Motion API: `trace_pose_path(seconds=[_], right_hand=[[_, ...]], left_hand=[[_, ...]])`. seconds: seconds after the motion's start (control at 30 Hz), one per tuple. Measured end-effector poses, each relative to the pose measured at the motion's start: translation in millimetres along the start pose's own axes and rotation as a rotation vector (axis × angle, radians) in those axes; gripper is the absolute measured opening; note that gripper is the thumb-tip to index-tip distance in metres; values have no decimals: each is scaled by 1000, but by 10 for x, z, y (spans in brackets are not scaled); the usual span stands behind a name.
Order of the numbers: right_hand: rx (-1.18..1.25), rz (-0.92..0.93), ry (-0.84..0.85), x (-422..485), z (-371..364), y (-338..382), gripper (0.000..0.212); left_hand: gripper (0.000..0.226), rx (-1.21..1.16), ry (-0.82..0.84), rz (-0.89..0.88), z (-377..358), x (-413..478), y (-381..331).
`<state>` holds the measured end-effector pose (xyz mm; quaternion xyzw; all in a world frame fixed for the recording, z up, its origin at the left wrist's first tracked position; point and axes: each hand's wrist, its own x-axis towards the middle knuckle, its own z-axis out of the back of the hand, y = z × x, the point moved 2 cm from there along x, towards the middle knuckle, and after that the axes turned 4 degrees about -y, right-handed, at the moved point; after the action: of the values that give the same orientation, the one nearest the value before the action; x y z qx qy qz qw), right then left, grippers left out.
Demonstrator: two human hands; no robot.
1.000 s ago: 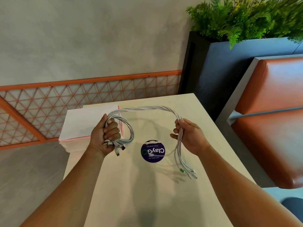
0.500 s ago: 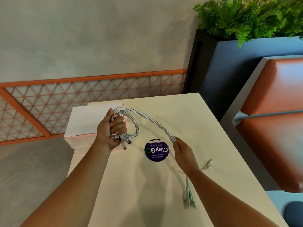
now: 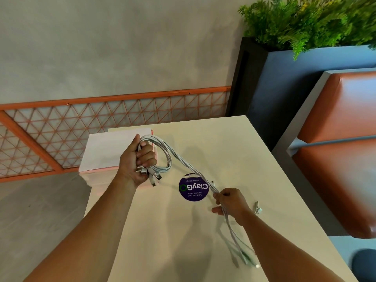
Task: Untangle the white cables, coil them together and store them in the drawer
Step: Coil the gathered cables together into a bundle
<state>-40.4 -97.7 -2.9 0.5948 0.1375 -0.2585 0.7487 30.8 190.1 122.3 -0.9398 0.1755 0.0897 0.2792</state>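
A bundle of white cables (image 3: pixel 183 161) hangs above the cream table (image 3: pixel 234 151). My left hand (image 3: pixel 138 159) grips one coiled loop of the bundle, with several plugs sticking out below its fingers. From there the twisted strands run down to the right into my right hand (image 3: pixel 230 202), which holds them near the table top. The free cable ends (image 3: pixel 244 255) trail past my right wrist toward the near edge; one has a green tip. A white and pink drawer box (image 3: pixel 105 151) stands at the table's far left corner, behind my left hand.
A round purple sticker (image 3: pixel 193 190) is stuck to the table between my hands. A small loose white connector (image 3: pixel 257 208) lies to the right of my right hand. An orange bench seat (image 3: pixel 335 159) and a blue planter (image 3: pixel 295 82) stand on the right, an orange lattice rail (image 3: pixel 61 127) beyond.
My right hand has dropped from level with my left hand down to the table and slid along the strands. The wide arch of cable has become a slanted line.
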Motion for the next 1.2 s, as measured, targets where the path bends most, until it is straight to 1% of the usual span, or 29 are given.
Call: trace_pose_path(seconds=[0.17, 0.27, 0.33, 0.43, 0.6, 0.67, 0.73, 0.77, 0.83, 0.9, 0.93, 0.97, 1.03, 1.1, 1.2], right_hand=[[-133, 13, 23, -5, -25, -27, 33], [-160, 22, 96, -31, -26, 22, 47], [-111, 38, 157, -69, -8, 82, 56], [108, 51, 201, -87, 33, 200, 60], [587, 23, 200, -9, 169, 517, 46], [778, 44, 183, 13, 238, 660, 34], [893, 81, 157, 15, 291, 805, 16], [932, 96, 158, 13, 304, 876, 13], [963, 134, 166, 11, 308, 1012, 19], [917, 214, 159, -25, 298, 1147, 27], [853, 273, 153, -61, 282, 1211, 28], [753, 338, 143, -111, 265, 1268, 27], [480, 440, 105, -216, 229, 1321, 27], [221, 501, 14, -275, 204, 1278, 27], [-43, 542, -194, -217, 197, 1079, 26]], left_hand=[[45, 9, -27, -5, 67, -26, 64], [45, -7, -19, -14, 67, -27, 55], [45, -26, -18, -20, 65, -19, 18], [44, -34, -17, -43, 64, -15, -45], [44, -48, -24, -66, 67, -29, -62], [44, -49, -25, -61, 59, -30, -50], [44, -41, -28, -55, 43, -33, -27], [45, -36, -32, -50, 40, -30, -11], [47, -34, -29, -40, 33, -30, 23], [48, -55, -14, -29, 30, -26, 61], [48, -69, -12, -28, 32, -23, 73], [48, -84, -13, -30, 25, -22, 84], [48, -102, -27, -40, 19, -15, 95], [49, -124, -30, -52, 17, -16, 84], [49, -149, -22, -55, 33, -29, 39]])
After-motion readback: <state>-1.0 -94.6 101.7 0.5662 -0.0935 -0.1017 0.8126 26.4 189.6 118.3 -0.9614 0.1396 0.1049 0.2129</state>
